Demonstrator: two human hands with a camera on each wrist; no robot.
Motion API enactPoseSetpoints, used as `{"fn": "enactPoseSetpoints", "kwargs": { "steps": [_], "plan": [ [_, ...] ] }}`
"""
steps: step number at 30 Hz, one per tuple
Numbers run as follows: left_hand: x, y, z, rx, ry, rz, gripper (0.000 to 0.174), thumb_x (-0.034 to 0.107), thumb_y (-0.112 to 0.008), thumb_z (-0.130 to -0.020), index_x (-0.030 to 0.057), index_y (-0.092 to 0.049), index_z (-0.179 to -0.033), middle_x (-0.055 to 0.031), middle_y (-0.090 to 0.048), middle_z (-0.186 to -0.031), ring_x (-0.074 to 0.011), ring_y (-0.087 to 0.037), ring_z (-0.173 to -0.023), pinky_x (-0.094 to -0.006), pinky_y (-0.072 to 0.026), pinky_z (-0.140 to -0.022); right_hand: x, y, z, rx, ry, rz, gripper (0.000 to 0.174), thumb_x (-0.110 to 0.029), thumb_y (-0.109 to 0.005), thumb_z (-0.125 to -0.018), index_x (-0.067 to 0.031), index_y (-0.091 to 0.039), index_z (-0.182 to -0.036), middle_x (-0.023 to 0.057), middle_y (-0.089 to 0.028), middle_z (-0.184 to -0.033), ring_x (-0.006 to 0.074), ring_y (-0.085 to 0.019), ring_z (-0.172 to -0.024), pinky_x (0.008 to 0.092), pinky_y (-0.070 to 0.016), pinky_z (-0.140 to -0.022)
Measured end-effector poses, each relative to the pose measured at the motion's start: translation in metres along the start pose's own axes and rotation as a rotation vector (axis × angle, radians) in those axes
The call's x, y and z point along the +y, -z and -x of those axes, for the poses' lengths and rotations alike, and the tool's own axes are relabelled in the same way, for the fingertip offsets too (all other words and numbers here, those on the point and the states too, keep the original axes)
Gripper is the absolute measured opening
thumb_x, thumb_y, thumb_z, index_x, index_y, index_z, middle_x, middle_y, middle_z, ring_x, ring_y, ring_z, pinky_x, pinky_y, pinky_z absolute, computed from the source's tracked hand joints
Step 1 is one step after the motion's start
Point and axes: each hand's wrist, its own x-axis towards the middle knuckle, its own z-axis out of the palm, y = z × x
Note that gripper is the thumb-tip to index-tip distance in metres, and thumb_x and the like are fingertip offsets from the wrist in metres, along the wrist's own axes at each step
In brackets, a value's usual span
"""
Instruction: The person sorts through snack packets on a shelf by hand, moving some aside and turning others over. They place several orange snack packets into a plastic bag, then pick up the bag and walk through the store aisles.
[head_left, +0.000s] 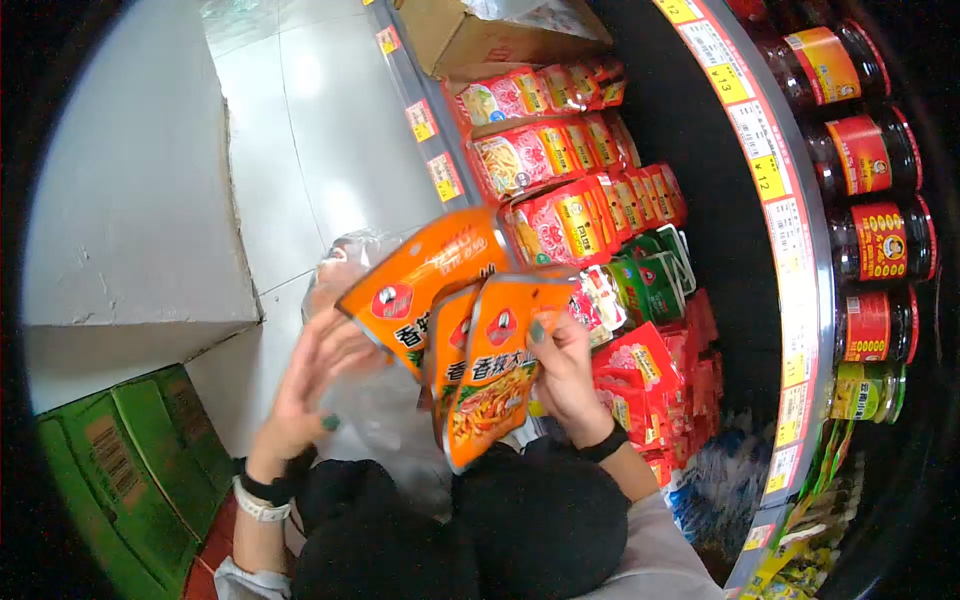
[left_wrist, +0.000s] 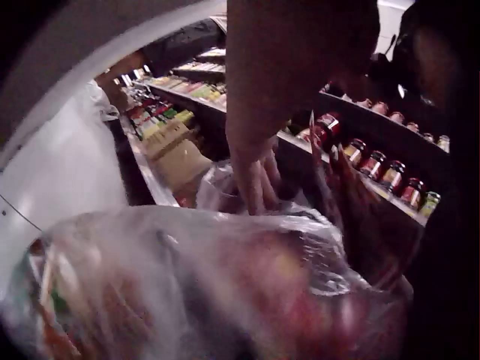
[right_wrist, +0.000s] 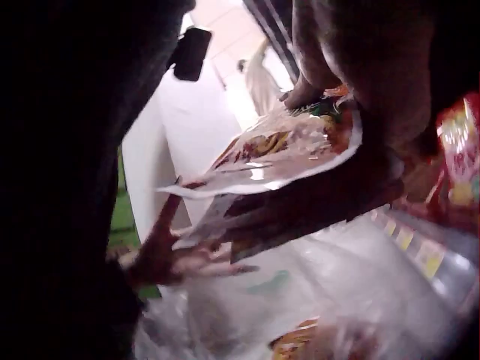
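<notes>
Several orange food packets (head_left: 500,350) with Chinese lettering are fanned out over my lap. My right hand (head_left: 570,375) pinches the front ones at their right edge, with the green-nailed thumb on top. A further orange packet (head_left: 425,275) is tilted at the upper left, overlapping the others. My left hand (head_left: 300,395) is beside its lower left corner, blurred, fingers extended and holding nothing. In the right wrist view, the left hand (right_wrist: 172,259) spreads its fingers below the packets. Under both hands lies a clear plastic bag (left_wrist: 187,255) with packets inside.
Red packets (head_left: 550,155) stand in rows on the low shelf at right, with green packets (head_left: 650,280) nearer. Dark jars (head_left: 860,155) line the shelf above, behind a price-tag strip (head_left: 765,180). Green cartons (head_left: 140,450) and a white block (head_left: 140,180) stand at left.
</notes>
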Motion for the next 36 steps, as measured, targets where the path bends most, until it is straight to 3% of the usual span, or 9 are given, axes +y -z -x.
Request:
{"fn": "enactPoseSetpoints", "kwargs": {
  "steps": [3,7,17,21,27,30,32,33,36],
  "plan": [
    [-0.025,-0.022,-0.007,0.125,-0.084,-0.108,0.092,0.029,-0.075,-0.072,0.0027,-0.016,-0.138,-0.0103,-0.037,-0.132,-0.0222,-0.037,-0.123,-0.0382,-0.0265,-0.104,-0.001,-0.018,-0.004,-0.072,-0.194,-0.029,0.025,-0.013,-0.063,-0.083,-0.0009,-0.058,-0.105,0.0038,-0.063,-0.099,0.0097,-0.058,-0.089,0.0271,-0.0458,-0.08],
    [0.0,-0.046,-0.031,0.331,-0.058,0.026,0.06,0.017,-0.062,-0.084,0.0035,-0.026,-0.131,-0.0094,-0.04,-0.129,-0.018,-0.041,-0.119,-0.0334,-0.0327,-0.099,0.005,-0.022,-0.007,-0.274,0.141,0.476,0.034,0.001,-0.066,-0.075,0.0014,-0.055,-0.107,0.0102,-0.042,-0.127,0.0106,-0.048,-0.107,0.0272,-0.0431,-0.087],
    [-0.024,-0.042,-0.035,0.228,0.018,-0.147,0.074,-0.001,-0.074,-0.068,0.0022,-0.029,-0.126,-0.0094,-0.05,-0.115,-0.017,-0.055,-0.102,-0.0306,-0.0482,-0.084,0.012,-0.058,-0.031,0.03,-0.011,0.051,0.031,-0.01,-0.059,-0.085,0.0005,-0.049,-0.112,0.0083,-0.058,-0.108,0.013,-0.055,-0.098,0.0285,-0.0436,-0.084],
    [-0.025,-0.026,-0.028,0.351,0.008,-0.158,0.063,-0.003,-0.071,-0.071,0.0011,-0.032,-0.12,-0.0121,-0.053,-0.113,-0.0188,-0.059,-0.096,-0.0319,-0.0495,-0.084,0.004,-0.07,-0.048,-0.036,0.175,0.27,0.036,-0.018,-0.061,-0.083,0.0012,-0.049,-0.111,0.0132,-0.056,-0.1,0.0212,-0.057,-0.088,0.0314,-0.0449,-0.076],
    [0.018,0.007,-0.008,0.552,-0.124,-0.198,0.062,-0.002,-0.065,-0.075,0.0011,-0.031,-0.127,-0.0128,-0.055,-0.11,-0.0192,-0.058,-0.096,-0.0316,-0.0492,-0.083,-0.051,-0.082,-0.1,-0.247,0.233,0.776,0.036,-0.023,-0.061,-0.082,-0.0012,-0.053,-0.109,0.0113,-0.06,-0.095,0.0127,-0.056,-0.067,0.0254,-0.0449,-0.06],
    [0.03,0.021,-0.001,0.549,-0.131,-0.382,0.067,0.0,-0.066,-0.074,0.0016,-0.029,-0.13,-0.0113,-0.051,-0.115,-0.0188,-0.057,-0.099,-0.0313,-0.0474,-0.085,-0.063,-0.038,-0.172,-0.177,0.123,0.881,0.039,-0.02,-0.06,-0.081,-0.0029,-0.053,-0.115,0.008,-0.062,-0.092,0.0117,-0.059,-0.077,0.026,-0.0477,-0.065],
    [0.036,0.024,-0.004,0.533,-0.133,-0.377,0.07,-0.001,-0.066,-0.073,0.0018,-0.029,-0.132,-0.0108,-0.048,-0.119,-0.0186,-0.053,-0.104,-0.0323,-0.0441,-0.089,-0.074,0.025,-0.215,-0.071,0.11,0.958,0.04,-0.024,-0.062,-0.074,-0.0014,-0.059,-0.106,0.0162,-0.065,-0.091,0.0256,-0.062,-0.077,0.0345,-0.0485,-0.072],
    [0.037,0.025,-0.008,0.531,-0.131,-0.377,0.072,-0.002,-0.067,-0.071,0.0015,-0.028,-0.132,-0.0106,-0.046,-0.121,-0.0181,-0.05,-0.108,-0.0327,-0.0413,-0.092,-0.089,0.055,-0.229,-0.067,0.046,1.136,0.032,-0.017,-0.06,-0.079,-0.0009,-0.06,-0.107,0.0078,-0.064,-0.084,0.0108,-0.059,-0.068,0.0233,-0.0457,-0.06],
    [0.031,0.021,-0.027,0.539,-0.16,-0.331,0.07,-0.004,-0.064,-0.073,0.0028,-0.029,-0.132,-0.0102,-0.046,-0.121,-0.0178,-0.05,-0.108,-0.0317,-0.0421,-0.091,-0.09,0.155,-0.259,0.178,0.028,1.127,0.037,-0.013,-0.059,-0.078,-0.0003,-0.055,-0.112,0.009,-0.064,-0.082,0.0123,-0.058,-0.066,0.0253,-0.0451,-0.053]
  ]
}}
